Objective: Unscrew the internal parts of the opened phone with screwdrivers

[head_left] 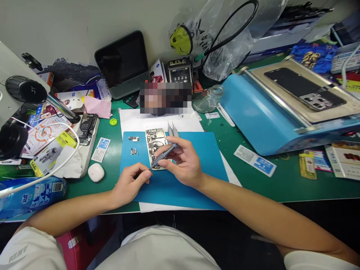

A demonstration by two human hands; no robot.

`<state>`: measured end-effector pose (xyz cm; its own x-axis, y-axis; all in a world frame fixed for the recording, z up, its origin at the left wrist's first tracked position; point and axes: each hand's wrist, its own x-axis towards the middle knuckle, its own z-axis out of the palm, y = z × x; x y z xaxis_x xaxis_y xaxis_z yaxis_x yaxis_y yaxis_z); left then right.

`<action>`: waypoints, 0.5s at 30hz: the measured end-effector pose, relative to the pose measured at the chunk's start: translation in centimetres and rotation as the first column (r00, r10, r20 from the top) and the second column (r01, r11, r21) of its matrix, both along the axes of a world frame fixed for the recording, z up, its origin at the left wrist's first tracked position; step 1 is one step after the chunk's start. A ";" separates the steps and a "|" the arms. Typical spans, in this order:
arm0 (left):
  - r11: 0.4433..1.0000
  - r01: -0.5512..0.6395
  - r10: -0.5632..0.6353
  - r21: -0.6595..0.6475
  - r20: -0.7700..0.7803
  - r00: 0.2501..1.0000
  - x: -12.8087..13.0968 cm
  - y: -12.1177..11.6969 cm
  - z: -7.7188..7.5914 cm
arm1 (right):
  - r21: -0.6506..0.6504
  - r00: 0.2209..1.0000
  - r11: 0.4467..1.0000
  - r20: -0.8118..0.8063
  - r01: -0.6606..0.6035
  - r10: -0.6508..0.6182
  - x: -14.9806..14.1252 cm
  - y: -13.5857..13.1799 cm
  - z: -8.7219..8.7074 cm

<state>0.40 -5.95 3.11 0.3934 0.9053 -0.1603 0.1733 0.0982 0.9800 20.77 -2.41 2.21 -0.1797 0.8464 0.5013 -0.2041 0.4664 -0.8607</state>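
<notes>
My right hand (185,161) is closed around a grey precision screwdriver (165,154), slanted with its tip down to the left. The thumb and forefinger of my left hand (131,183) are pinched together at that tip; whatever sits between them is too small to make out. Behind and partly under the screwdriver lies an opened phone (154,140) with its inner parts bare, on a blue mat (194,191). Left of the phone rest two small circuit board pieces, one higher (134,139) and one lower (133,151). Grey tweezers (172,129) lie just beyond the phone.
A white earbud case (96,172) and another opened phone (88,129) are on the left. A blue machine (242,112) bearing a phone back panel (303,88) stands at right. Behind are a glass jar (209,98), a dark-screened tablet (123,62) and a soldering station (180,73).
</notes>
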 end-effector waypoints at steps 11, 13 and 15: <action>0.998 0.012 -0.002 -0.061 0.158 0.988 -0.1 -0.1 -0.4 | 0.023 0.997 0.997 -0.026 0.075 -0.075 0.1 0.2 -0.1; 0.998 0.014 -0.005 -0.064 0.145 0.989 -0.1 -0.1 -0.3 | 0.021 0.997 0.997 -0.027 0.076 -0.075 0.1 0.3 -0.1; 0.998 0.015 -0.007 -0.061 0.128 0.992 -0.1 -0.1 -0.2 | 0.021 0.997 0.997 -0.025 0.079 -0.079 0.1 0.2 -0.1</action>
<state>0.29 -6.05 2.96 0.4242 0.8906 -0.1636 0.0482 0.1582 0.9862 20.87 -2.17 2.07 -0.1005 0.8460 0.5236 -0.1866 0.5009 -0.8452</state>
